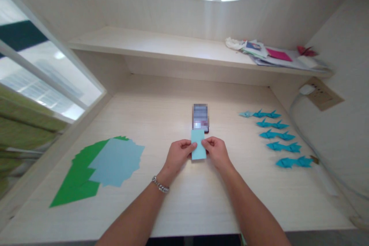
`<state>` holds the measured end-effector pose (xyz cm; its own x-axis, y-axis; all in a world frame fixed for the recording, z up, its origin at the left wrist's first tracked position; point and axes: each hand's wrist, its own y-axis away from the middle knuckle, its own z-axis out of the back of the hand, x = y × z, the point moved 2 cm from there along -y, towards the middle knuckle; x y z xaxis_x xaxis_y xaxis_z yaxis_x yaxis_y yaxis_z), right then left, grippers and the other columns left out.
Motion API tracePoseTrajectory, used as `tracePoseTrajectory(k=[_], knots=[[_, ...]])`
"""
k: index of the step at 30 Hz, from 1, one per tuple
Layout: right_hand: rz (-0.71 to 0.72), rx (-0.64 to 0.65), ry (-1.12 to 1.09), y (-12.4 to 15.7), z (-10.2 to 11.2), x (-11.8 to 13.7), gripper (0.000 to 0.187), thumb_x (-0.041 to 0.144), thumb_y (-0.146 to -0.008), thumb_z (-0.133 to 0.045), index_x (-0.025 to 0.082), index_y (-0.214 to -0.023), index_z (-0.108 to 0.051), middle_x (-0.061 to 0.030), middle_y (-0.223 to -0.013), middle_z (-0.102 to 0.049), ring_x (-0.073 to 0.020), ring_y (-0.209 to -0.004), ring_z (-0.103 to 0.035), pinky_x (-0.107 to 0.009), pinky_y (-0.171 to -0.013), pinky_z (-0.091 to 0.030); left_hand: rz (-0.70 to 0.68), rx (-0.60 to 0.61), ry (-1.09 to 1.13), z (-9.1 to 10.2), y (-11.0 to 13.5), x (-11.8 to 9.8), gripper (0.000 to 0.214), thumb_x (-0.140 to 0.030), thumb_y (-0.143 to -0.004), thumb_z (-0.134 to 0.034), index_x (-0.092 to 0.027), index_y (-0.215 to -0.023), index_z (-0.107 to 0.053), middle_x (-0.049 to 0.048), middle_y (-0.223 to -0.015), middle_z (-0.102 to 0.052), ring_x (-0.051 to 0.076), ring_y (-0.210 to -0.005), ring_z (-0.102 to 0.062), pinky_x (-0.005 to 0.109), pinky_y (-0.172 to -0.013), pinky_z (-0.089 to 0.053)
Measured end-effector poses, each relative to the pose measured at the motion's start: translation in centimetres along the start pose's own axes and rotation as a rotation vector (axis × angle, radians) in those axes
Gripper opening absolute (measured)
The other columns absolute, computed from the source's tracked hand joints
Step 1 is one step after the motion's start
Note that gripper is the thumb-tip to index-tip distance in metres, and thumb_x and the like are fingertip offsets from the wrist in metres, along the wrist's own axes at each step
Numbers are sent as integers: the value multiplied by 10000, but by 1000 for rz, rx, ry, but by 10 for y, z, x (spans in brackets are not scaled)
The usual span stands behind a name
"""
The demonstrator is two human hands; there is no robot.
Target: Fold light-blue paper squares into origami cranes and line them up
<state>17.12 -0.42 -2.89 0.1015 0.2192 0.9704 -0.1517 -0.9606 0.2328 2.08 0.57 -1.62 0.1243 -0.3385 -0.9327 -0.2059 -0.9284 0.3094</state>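
Note:
A light-blue sheet of paper, folded into a narrow upright rectangle, is held between my two hands over the middle of the desk. My left hand pinches its left edge, thumb on top, and a chain bracelet circles that wrist. On the opposite edge, my right hand grips the paper the same way. The fingers beneath the paper are mostly hidden. Just beyond its top edge lies a phone with a blurred screen, its lower part partly covered by the paper.
Fanned green sheets and light-blue sheets lie at left. Several rows of folded blue paper figures stand at right, near a white cable running from a wall socket. A shelf above the desk's back holds papers.

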Motion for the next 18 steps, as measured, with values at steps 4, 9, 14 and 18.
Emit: tracePoseTrajectory(k=[4,9,14,18], knots=[[-14,26,-53,0,-1,0,289,428,-666,-709,150,-711,-641,-9,-594,-628,-130,-508,-531,-247,-486,-413,8,2,8,0,0,0,273,-382,-657,-739,-120,-666,-663,43,-614,-673,144,-536,-589,247,-527,-467],[33,-36,-25,0,0,2,293,434,-672,-704,150,-700,-637,-1,-566,-609,-126,-496,-512,-244,-478,-400,-7,20,-30,-1,1,1,273,-384,-681,-718,-116,-713,-679,48,-637,-679,145,-543,-590,246,-524,-464],[50,-12,-19,0,3,2,293,450,-721,-655,159,-706,-622,11,-558,-576,-127,-498,-505,-242,-478,-397,-26,14,-84,-1,0,1,257,-361,-671,-722,-115,-651,-654,26,-561,-627,124,-488,-538,221,-465,-405],[170,-73,271,-11,16,11,359,481,-843,-488,170,-859,-667,-45,-717,-647,-182,-657,-588,-299,-609,-466,-56,4,-103,-2,1,2,253,-361,-689,-706,-119,-649,-644,8,-543,-594,112,-478,-511,214,-456,-386]])
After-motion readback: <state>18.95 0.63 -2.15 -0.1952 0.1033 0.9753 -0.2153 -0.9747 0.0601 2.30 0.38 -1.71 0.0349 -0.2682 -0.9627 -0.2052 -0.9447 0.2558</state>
